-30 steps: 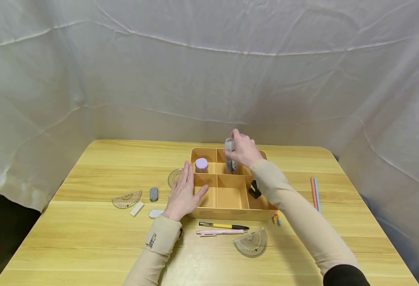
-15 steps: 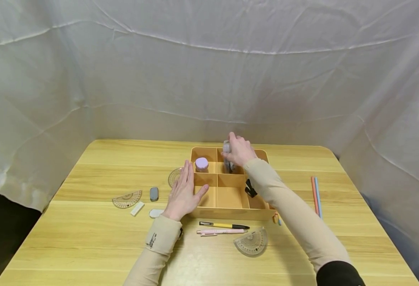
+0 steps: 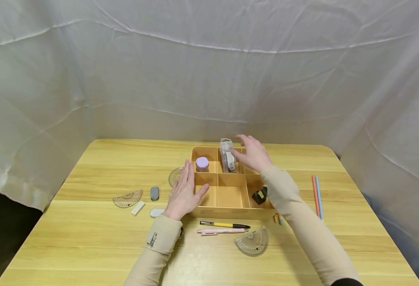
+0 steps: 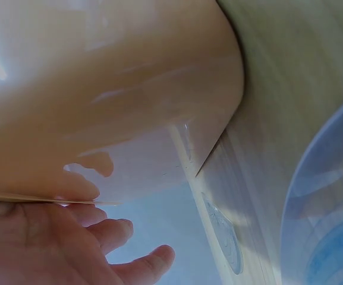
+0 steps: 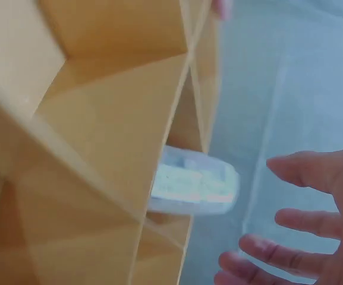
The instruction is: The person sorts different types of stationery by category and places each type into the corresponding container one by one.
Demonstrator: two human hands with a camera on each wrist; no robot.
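An orange divided tray (image 3: 231,213) stands on the table. My left hand (image 3: 185,193) lies along its left wall, fingers straight; in the left wrist view that hand (image 4: 52,243) touches the tray's rim. In the back middle compartment, a long translucent plastic item with white inside (image 3: 228,155) leans upward, its top above the rim. My right hand (image 3: 254,154) hovers just right of it, fingers spread and holding nothing. The right wrist view shows a gap between the fingers and the translucent item (image 5: 195,183). A purple-lidded jar (image 3: 202,163) sits in the back left compartment.
A small black item (image 3: 259,195) lies in the front right compartment. Before the tray are a yellow-black pen (image 3: 223,225), a pink pen (image 3: 221,230) and a protractor (image 3: 252,242). Erasers and protractors lie left; red and blue sticks (image 3: 317,196) lie right.
My right hand has let go of the translucent item and drawn back to the right, fingers spreading. The item now leans in its compartment. The left hand has stayed in place.
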